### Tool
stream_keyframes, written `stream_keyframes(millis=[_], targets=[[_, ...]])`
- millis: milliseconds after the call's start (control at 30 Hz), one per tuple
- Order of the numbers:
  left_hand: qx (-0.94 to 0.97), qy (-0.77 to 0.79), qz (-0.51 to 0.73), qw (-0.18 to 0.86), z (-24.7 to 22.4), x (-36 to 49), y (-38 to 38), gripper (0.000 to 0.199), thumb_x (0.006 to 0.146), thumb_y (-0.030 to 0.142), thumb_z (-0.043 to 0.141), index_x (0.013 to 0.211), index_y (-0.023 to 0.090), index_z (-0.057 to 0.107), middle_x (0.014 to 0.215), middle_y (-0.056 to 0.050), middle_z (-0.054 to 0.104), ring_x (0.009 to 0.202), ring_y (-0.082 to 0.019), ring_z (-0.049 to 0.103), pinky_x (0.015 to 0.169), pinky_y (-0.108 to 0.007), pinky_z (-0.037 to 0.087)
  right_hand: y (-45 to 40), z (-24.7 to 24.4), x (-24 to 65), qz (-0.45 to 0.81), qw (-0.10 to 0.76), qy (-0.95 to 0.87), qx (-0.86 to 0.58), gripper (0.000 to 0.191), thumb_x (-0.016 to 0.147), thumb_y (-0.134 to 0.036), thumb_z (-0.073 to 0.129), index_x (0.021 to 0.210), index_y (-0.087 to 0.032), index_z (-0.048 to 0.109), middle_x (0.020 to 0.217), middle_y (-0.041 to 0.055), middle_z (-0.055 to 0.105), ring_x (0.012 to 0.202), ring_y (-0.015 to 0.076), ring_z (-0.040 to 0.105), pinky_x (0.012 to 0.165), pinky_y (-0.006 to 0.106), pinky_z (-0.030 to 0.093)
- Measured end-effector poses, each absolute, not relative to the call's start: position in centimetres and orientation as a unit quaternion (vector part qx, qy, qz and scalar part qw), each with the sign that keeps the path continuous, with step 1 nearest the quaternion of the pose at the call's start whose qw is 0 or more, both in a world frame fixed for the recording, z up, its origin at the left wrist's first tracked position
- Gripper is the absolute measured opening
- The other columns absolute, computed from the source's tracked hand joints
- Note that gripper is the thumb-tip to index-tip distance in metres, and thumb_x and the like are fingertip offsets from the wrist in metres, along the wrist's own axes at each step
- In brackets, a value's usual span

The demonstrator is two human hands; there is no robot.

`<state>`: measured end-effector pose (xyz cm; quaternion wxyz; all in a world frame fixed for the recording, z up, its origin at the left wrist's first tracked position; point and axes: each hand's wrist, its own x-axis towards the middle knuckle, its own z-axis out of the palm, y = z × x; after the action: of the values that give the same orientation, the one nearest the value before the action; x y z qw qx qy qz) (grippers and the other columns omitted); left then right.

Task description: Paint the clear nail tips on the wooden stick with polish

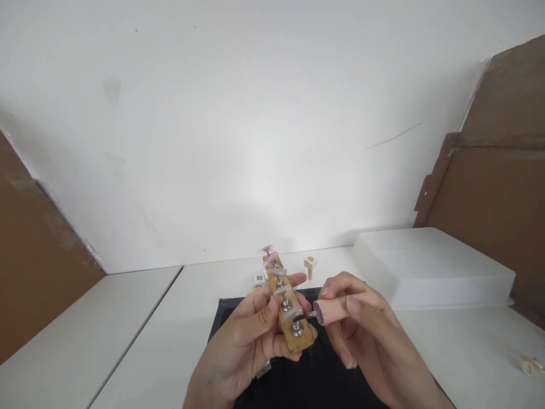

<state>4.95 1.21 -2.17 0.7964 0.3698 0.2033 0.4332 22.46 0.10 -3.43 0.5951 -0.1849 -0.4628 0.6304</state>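
My left hand (pixel 251 335) grips a yellowish nail tip stand (pixel 300 342), a narrow bar tilted away from me. Along it, several clear pinkish false nails (pixel 293 312) sit on small metal posts. In my right hand (pixel 366 324) is a nail polish brush (pixel 334 311), held by its pale pink cap. The dark bristles meet or nearly meet the nail closest to me; exact contact is too small to tell. Behind the bar stands a small bottle (pixel 259 279) with a white top and a purple mark, partly hidden by it.
Under my hands lies a black mat or tray (pixel 293 386) on the white table (pixel 140 341). A small cream-and-pink object (pixel 310 266) stands behind it. A translucent white box (pixel 434 264) is at right, with small cream rings (pixel 528 363) nearer me. Brown panels (pixel 494 170) flank both sides.
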Motion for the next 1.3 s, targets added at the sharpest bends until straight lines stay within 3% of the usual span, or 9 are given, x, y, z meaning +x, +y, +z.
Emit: stream_keyframes(millis=[300,700,1300], targets=[[0.368,0.186,0.432,0.802,-1.97,5.08,1.11,0.032,0.078,0.024,0.078,0.109,0.015,0.075,0.086,-0.005,0.076,0.069,-0.016,0.074,0.057,-0.019,0.061,0.15,-3.49,22.47,0.627,0.594,-0.473,-0.175,0.026,0.083,-0.046,0.071,0.082,-0.020,0.071,0.048,-0.0055,0.053,0.034,0.0062,0.038,0.037,0.019,0.024],[0.368,0.174,0.428,0.807,-1.79,5.22,1.07,0.032,0.078,0.021,0.077,0.110,0.015,0.075,0.086,-0.006,0.077,0.071,-0.017,0.075,0.057,-0.020,0.062,0.06,-3.58,22.63,0.635,0.585,-0.481,-0.150,0.020,0.085,-0.043,0.070,0.085,-0.023,0.074,0.053,-0.0039,0.057,0.038,0.0065,0.044,0.038,0.017,0.027],[0.376,0.143,0.422,0.813,-2.07,5.10,1.17,0.030,0.082,0.017,0.072,0.112,0.016,0.073,0.087,-0.004,0.076,0.075,-0.018,0.076,0.054,-0.018,0.060,0.22,-3.47,22.71,0.639,0.584,-0.479,-0.145,0.019,0.084,-0.042,0.071,0.084,-0.023,0.073,0.051,-0.0050,0.053,0.037,0.0068,0.041,0.038,0.018,0.028]])
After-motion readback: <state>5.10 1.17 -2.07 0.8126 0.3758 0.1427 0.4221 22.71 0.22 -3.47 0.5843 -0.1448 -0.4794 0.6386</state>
